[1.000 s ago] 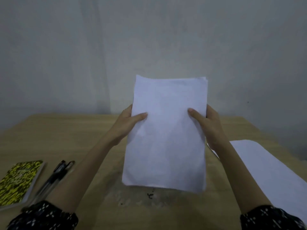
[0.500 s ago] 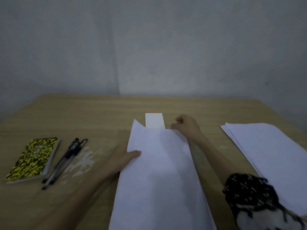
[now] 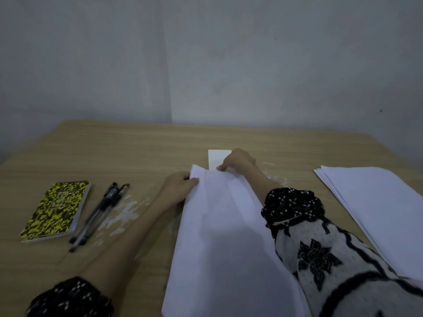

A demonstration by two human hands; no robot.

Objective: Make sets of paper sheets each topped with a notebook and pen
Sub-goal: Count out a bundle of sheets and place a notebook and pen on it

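A grey wall (image 3: 229, 60) fills the upper half of the frame, and below it a wooden table (image 3: 142, 143) spreads across the whole lower half. On the table, lower centre, lies a set of white paper sheets (image 3: 219, 243), long edge running away from the person and reaching the bottom edge of the frame. At the right edge sits a second, looser pile of white sheets (image 3: 375, 207), its edges fanned a little, well apart from the first.

The right arm, in a black-and-white flowered sleeve (image 3: 320, 248), crosses over the right side of the central sheets. The left forearm runs up from the lower left to their far left corner.

Left of centre lies a yellow-and-black speckled notebook (image 3: 56, 209), flat and closed, with two black pens (image 3: 100, 213) just beside it on its right, side by side and touching each other.

The left hand (image 3: 178, 186) has its grip pinched on the far left corner of the central sheets — thumb on top, fingers beneath. The right hand (image 3: 238, 161) rests at their far edge with fingers curled; whether its grip holds the paper cannot be told. Just beyond it a small white card (image 3: 216, 157) lies flat on the table, partly covered by the hand.
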